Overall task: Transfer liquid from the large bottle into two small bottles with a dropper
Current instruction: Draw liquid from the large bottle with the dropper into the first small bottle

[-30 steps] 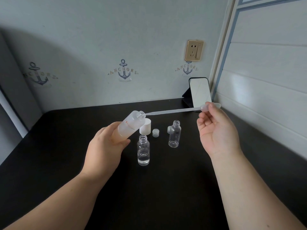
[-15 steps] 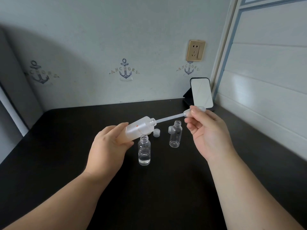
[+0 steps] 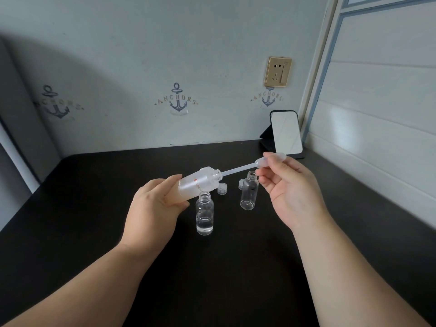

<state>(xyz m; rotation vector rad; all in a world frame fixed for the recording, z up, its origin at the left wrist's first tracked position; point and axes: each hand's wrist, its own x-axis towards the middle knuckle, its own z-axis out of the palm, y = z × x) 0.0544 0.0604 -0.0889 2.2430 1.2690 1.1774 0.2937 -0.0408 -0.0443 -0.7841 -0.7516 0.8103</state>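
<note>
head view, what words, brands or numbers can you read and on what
"ANCHORS": printed on the middle anchor wall motif; same on the right anchor motif.
Left anchor motif: same design, lettering dim, only partly legible.
Large bottle: red brand print, too small and partly hidden to read.

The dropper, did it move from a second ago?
Yes. The dropper has slid further into the big bottle, toward the left. Its bulb was in front of the phone; now it sits lower-left of it, pinched by the right hand.

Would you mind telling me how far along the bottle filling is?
Done: the near small bottle holds some liquid. In hand: the left hand tilts the large bottle while the right hand pinches the dropper in its mouth. Left: the far small bottle looks empty.
</note>
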